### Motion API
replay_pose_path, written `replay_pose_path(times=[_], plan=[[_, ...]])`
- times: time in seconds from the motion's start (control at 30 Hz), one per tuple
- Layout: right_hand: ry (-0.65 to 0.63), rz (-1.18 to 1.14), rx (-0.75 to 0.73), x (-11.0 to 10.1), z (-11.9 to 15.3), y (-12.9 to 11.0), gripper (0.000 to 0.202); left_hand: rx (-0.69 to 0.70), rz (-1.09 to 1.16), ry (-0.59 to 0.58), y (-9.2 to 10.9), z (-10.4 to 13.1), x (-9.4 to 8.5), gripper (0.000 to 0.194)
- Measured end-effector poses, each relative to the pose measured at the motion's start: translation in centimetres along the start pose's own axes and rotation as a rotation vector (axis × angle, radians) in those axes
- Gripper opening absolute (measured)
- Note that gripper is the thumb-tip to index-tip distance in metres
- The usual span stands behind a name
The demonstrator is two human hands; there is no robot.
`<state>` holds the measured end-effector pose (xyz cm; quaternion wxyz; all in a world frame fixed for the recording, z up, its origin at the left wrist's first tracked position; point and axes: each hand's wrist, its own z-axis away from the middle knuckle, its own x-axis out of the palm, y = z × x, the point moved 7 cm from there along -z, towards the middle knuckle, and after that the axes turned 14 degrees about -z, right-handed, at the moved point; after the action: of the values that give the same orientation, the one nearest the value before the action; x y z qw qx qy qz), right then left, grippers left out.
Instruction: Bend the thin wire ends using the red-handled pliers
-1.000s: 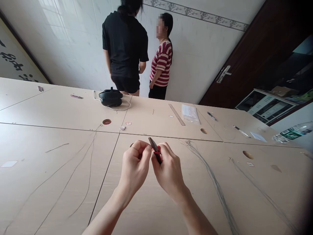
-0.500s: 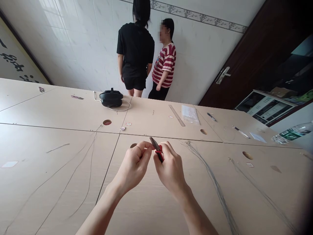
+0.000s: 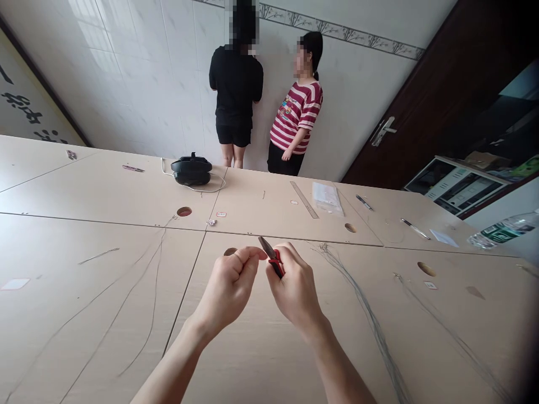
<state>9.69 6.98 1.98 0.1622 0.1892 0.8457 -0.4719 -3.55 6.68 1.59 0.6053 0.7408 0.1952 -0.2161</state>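
Observation:
My right hand (image 3: pixel 293 283) is closed round the red and black handles of a pair of pliers (image 3: pixel 269 251), whose dark jaws point up and to the left. Just left of it, my left hand (image 3: pixel 231 283) is closed in a pinch, its fingertips close beside the pliers. Whatever lies in that pinch is too small to make out. Both hands are above the wooden table (image 3: pixel 252 359). A bundle of thin grey wires (image 3: pixel 362 300) lies to the right of my hands, and several loose thin wires (image 3: pixel 137 280) spread out on the left.
Across the table lie a black headset (image 3: pixel 191 170) with a white cable, a ruler (image 3: pixel 304 200), a plastic bag (image 3: pixel 327 198) and pens (image 3: pixel 415 229). A water bottle (image 3: pixel 503 229) lies at the right. Two people (image 3: pixel 238 90) stand beyond the far edge.
The two people have shifted: the one in the striped shirt is farther right, and the one in black has raised the forearms. My hands have barely moved; the pliers' handles are slightly more spread.

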Motion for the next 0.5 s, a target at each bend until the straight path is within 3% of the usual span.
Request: replay_pose_path(times=[0.5], plan=[[0.004, -0.006, -0.019, -0.36, -0.49, 0.26, 0.012, 0.066, 0.035, 0.069, -0.10, -0.39, -0.33, 0.028]])
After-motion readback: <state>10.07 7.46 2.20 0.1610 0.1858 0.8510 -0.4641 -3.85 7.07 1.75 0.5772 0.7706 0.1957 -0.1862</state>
